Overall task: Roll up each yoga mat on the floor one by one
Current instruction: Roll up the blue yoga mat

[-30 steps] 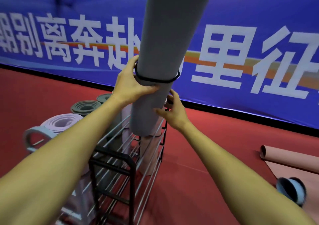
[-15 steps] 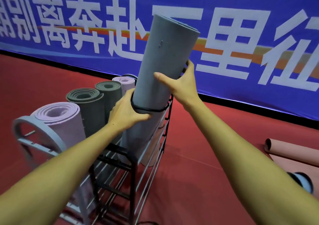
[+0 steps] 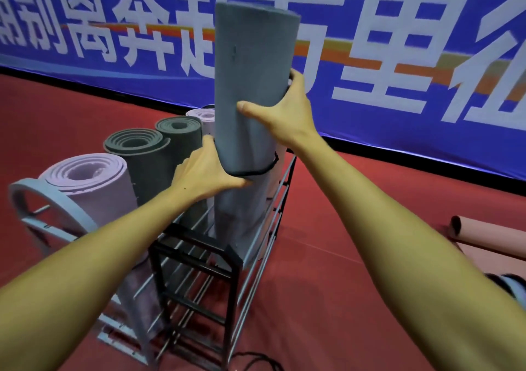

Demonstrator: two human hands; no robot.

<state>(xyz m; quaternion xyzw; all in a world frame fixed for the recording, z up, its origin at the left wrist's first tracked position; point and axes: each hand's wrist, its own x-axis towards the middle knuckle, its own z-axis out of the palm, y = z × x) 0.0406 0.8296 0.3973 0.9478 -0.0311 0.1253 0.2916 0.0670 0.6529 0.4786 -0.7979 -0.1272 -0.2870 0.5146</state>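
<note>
centre frame: grey rolled yoga mat [image 3: 250,86] upright, lower end inside the black wire rack [image 3: 199,259]. my left hand [image 3: 205,171] wraps it at the black strap [image 3: 266,168]; my right hand [image 3: 284,114] grips higher. red floor [image 3: 327,299] throughout; blue banner [image 3: 398,43] across the top; pink mat [image 3: 489,234] at right edge.
</note>
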